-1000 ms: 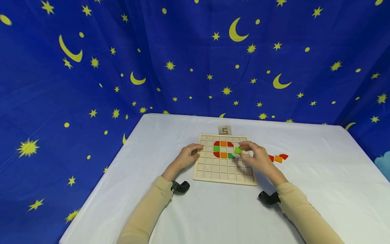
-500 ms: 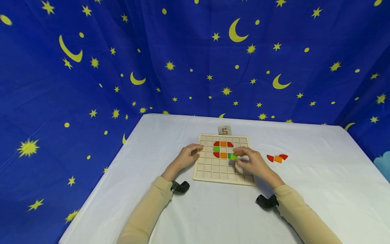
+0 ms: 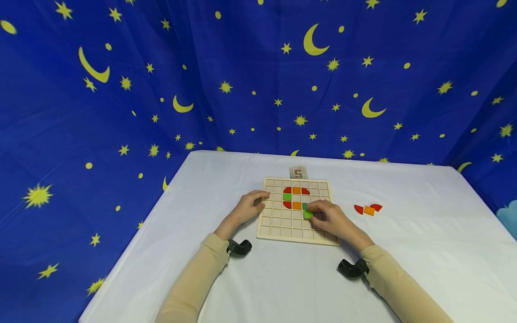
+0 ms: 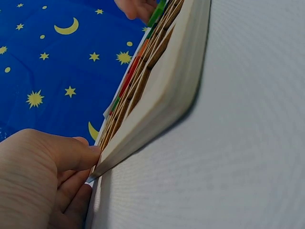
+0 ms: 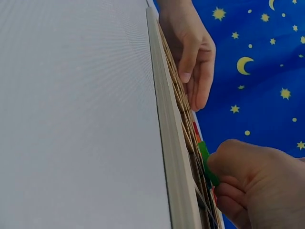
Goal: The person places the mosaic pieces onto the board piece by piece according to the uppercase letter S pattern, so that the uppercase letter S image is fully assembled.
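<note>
A square wooden grid board (image 3: pixel 282 224) lies on the table, with red, orange and green tiles set in a ring in its upper middle cells. My left hand (image 3: pixel 247 208) holds the board's left edge; in the left wrist view its thumb (image 4: pixel 78 153) lies at the rim with the other fingers curled below. My right hand (image 3: pixel 332 220) pinches a light green square tile (image 3: pixel 308 215) between thumb and fingertips, low over the cells just below the ring. A dark green tile (image 3: pixel 304 206) at the ring's lower right is partly covered by those fingers.
Right of the board lie an orange square tile (image 3: pixel 369 210) and two red quarter-round tiles, one of them a red piece (image 3: pixel 358 209). A small pattern card (image 3: pixel 298 172) with a figure like a 5 sits behind the board. A blue starry curtain (image 3: pixel 258 89) hangs beyond the white table (image 3: pixel 291 287).
My right hand has moved left and toward me with the light green tile, from right of the ring to below its lower right corner. My left hand has stayed at the board's edge.
</note>
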A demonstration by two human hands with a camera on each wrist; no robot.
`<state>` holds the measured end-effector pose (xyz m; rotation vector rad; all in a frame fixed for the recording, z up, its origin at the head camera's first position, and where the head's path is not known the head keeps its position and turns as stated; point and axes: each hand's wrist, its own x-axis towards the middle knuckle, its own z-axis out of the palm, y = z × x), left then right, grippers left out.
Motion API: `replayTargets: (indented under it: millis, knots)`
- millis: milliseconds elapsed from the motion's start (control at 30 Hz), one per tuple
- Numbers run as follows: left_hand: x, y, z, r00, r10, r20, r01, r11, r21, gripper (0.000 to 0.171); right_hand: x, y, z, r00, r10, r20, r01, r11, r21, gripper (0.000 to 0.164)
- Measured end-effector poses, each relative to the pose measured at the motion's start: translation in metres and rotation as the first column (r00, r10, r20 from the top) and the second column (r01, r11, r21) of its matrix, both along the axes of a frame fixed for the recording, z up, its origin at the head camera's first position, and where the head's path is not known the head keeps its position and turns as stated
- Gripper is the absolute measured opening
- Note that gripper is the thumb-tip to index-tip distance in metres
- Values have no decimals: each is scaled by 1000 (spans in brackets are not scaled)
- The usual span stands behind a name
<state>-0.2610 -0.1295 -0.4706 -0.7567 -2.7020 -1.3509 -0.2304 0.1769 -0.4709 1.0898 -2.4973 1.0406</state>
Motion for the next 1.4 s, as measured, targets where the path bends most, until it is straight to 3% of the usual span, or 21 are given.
replayTargets:
  millis: [600, 733, 967, 1133, 1300, 1400]
  knots:
    - [-1, 0, 1, 1000, -5, 8, 5, 1000, 5, 36, 1, -2, -2, 999, -39, 18, 39, 998, 40, 31]
    - [-1, 0, 0, 1000, -7, 9, 7, 1000, 7, 35, 1, -4, 1, 997, -36, 72, 38, 999, -22, 29]
    - [-1, 1, 0, 1000, -9, 4, 9, 1000, 8, 35, 3, 0, 22, 988, -63, 143, 78, 991, -105, 31]
    - [0, 1, -1, 1000, -9, 10, 9, 1000, 9, 35, 2, 20, 35, 979, -145, 140, 163, 979, -125, 30]
    - [-1, 0, -1, 1000, -4, 5, 4, 1000, 5, 35, 4, 51, 45, 947, -280, 155, 300, 946, -121, 30]
    - [-2, 0, -3, 1000, -1, 4, 1, 1000, 3, 35, 6, 74, 45, 934, -319, 161, 342, 928, -150, 31]
